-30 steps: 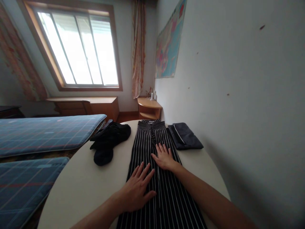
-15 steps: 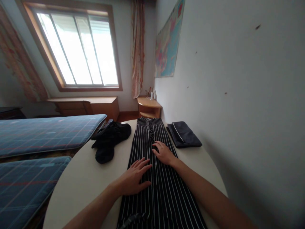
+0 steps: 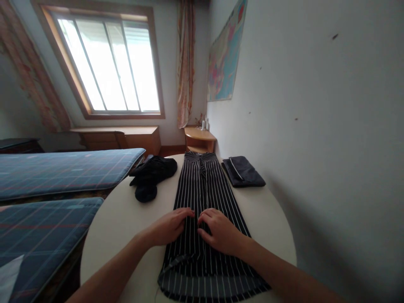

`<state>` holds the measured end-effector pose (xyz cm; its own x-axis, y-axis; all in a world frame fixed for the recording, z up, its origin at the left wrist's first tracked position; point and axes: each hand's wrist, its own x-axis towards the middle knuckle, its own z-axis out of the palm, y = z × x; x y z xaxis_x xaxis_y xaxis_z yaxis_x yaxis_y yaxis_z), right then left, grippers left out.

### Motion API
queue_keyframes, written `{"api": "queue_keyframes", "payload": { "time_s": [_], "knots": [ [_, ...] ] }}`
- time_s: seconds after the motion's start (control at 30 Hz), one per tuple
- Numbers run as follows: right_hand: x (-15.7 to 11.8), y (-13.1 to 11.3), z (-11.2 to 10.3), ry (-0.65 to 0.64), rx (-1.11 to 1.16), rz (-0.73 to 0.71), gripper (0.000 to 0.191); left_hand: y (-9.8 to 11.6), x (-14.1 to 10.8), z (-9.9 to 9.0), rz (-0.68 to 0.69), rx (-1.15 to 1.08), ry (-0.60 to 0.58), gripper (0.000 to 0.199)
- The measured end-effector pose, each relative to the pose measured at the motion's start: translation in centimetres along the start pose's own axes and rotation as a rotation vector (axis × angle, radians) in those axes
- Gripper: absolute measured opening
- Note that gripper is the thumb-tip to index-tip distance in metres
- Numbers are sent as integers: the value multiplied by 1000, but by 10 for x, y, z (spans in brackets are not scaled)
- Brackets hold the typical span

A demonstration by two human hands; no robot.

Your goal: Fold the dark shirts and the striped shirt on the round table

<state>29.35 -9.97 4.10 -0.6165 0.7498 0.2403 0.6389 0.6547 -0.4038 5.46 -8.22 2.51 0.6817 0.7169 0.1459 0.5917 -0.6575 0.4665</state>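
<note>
Striped black-and-white trousers (image 3: pixel 189 189) lie lengthwise on the round cream table (image 3: pixel 110 244), with the gathered waist at the far end and the loose hem near me. My left hand (image 3: pixel 172 225) rests on the left part of the cloth, fingers stretched toward the middle, its thumb mostly hidden. Opposite it, my right hand (image 3: pixel 219 229) touches the cloth with fingers curved and the thumb apart. The fingertips of both hands are close together near the middle line. Neither hand visibly grips the fabric.
A crumpled black garment (image 3: pixel 156 172) is at the table's far left. On the right lies a folded dark cloth item (image 3: pixel 244 171) with a light line. Plaid mattresses (image 3: pixel 63 172) stand left, and a white wall (image 3: pixel 331 160) rises at right.
My right hand has moved back toward me, level with the left, and its fingers have curved. My left hand has shifted slightly up and left. More of the hem now shows.
</note>
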Motion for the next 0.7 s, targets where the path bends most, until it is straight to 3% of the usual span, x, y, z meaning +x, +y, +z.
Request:
{"api": "queue_keyframes", "payload": {
  "time_s": [0.1,0.2,0.33,0.53,0.7],
  "knots": [
    [-1,-20,5,-42,24,-124,19,-21,3,2,-49,51,135,43],
    [-2,-38,15,-124,31,-264,37,-35,6,7,-37,60,162,37],
    [-2,-55,37,-156,-38,-319,50,-39,8,12,-13,74,186,33],
    [7,-67,56,-147,-105,-406,15,-37,6,10,-13,83,186,34],
    [5,-66,49,-104,-123,-570,10,-39,5,11,7,67,199,34]
  ]
}}
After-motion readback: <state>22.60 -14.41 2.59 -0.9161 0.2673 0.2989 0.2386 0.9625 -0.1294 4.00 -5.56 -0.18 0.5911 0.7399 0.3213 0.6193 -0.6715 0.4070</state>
